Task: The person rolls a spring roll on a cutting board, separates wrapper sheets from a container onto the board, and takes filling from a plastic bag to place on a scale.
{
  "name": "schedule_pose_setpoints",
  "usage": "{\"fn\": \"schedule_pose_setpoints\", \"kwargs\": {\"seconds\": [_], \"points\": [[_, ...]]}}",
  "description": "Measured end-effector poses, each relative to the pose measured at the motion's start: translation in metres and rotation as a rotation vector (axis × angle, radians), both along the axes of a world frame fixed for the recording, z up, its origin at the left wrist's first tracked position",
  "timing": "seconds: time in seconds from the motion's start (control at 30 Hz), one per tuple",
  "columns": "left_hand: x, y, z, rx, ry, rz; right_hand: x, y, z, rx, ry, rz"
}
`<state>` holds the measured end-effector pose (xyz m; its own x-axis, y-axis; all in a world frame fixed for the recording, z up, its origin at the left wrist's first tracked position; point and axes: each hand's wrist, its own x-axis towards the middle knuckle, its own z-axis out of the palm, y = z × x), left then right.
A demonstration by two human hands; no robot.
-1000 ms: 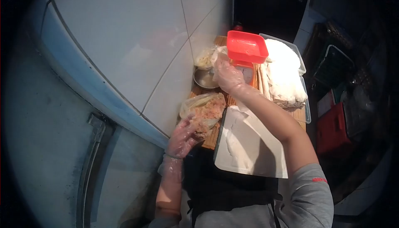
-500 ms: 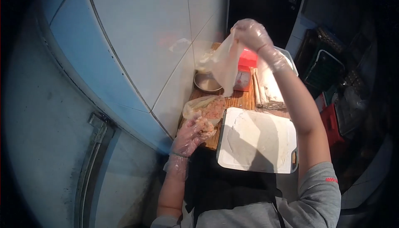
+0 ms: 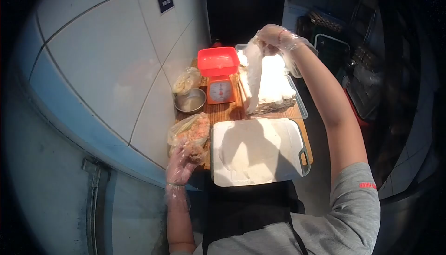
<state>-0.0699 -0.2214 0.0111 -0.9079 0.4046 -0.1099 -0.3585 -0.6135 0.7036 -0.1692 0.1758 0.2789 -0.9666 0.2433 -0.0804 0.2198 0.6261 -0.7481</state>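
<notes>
My left hand (image 3: 180,165), in a clear plastic glove, is closed round a clump of pinkish filling (image 3: 194,152). Just beyond it lies an open plastic bag of the same filling (image 3: 195,129). My right hand (image 3: 275,39), also gloved, is raised at the far side and grips a thin white sheet (image 3: 253,69) that hangs down beside the stack of white sheets (image 3: 274,85). Between my arms, a white cutting board (image 3: 251,173) has a pale sheet (image 3: 253,145) lying flat on it, partly in shadow.
An orange scale (image 3: 220,90) with a red tray (image 3: 218,62) stands on the wooden table (image 3: 227,111). Left of it are a metal bowl (image 3: 190,101) and a plastic bag of pale food (image 3: 186,81). A tiled wall (image 3: 102,55) borders the left side.
My right hand has lifted the thin sheet from near the bowl and carried it right, over the stack. My left hand still holds filling beside the bag. The camera view has shifted.
</notes>
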Motion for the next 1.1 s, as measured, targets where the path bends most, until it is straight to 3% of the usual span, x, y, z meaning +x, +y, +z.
{"fn": "schedule_pose_setpoints", "kwargs": {"seconds": [0.17, 0.23, 0.3, 0.37, 0.43, 0.5, 0.57, 0.63, 0.77, 0.83, 0.87, 0.97, 1.03, 1.1], "points": [[0.004, 0.003, 0.005, 0.025, 0.030, -0.023, 0.005, 0.034, -0.009, -0.177, 0.314, -0.185], [0.005, 0.003, 0.006, 0.022, 0.044, -0.031, -0.004, 0.093, -0.040, -0.408, 0.445, 0.006], [0.004, 0.004, 0.009, 0.019, 0.038, -0.032, 0.002, 0.143, -0.077, -0.551, 0.467, 0.113], [0.006, 0.007, 0.014, -0.020, 0.007, -0.018, 0.002, 0.156, -0.123, -0.727, 0.426, -0.220], [0.006, 0.009, 0.014, -0.046, 0.003, -0.035, -0.016, 0.238, -0.225, -0.952, 0.495, -0.147], [0.002, 0.007, 0.013, -0.064, 0.021, -0.069, -0.022, 0.269, -0.270, -0.161, 0.266, -0.576], [0.005, 0.013, 0.024, -0.084, 0.015, -0.052, 0.006, 0.260, -0.286, -0.412, 0.301, -0.550], [-0.001, 0.017, 0.032, -0.066, 0.039, -0.068, 0.057, 0.207, -0.267, -0.300, 0.273, -0.509], [-0.007, 0.042, 0.050, -0.084, 0.068, -0.101, 0.091, 0.184, -0.307, -0.062, 0.452, -0.424], [-0.017, 0.048, 0.044, -0.023, 0.123, -0.208, 0.096, 0.153, -0.309, 0.067, 0.571, -0.587], [-0.013, 0.057, 0.049, -0.040, 0.101, -0.181, 0.120, 0.112, -0.260, 0.161, 0.482, -0.502], [-0.006, 0.080, 0.062, -0.040, 0.107, -0.194, 0.104, 0.104, -0.271, 0.453, 0.509, -0.355], [-0.023, 0.082, 0.064, 0.009, 0.213, -0.341, 0.090, 0.094, -0.285, 0.480, 0.559, -0.249], [-0.042, 0.088, 0.092, -0.069, 0.347, -0.265, 0.079, 0.082, -0.298, 0.543, 0.613, -0.219]]}}
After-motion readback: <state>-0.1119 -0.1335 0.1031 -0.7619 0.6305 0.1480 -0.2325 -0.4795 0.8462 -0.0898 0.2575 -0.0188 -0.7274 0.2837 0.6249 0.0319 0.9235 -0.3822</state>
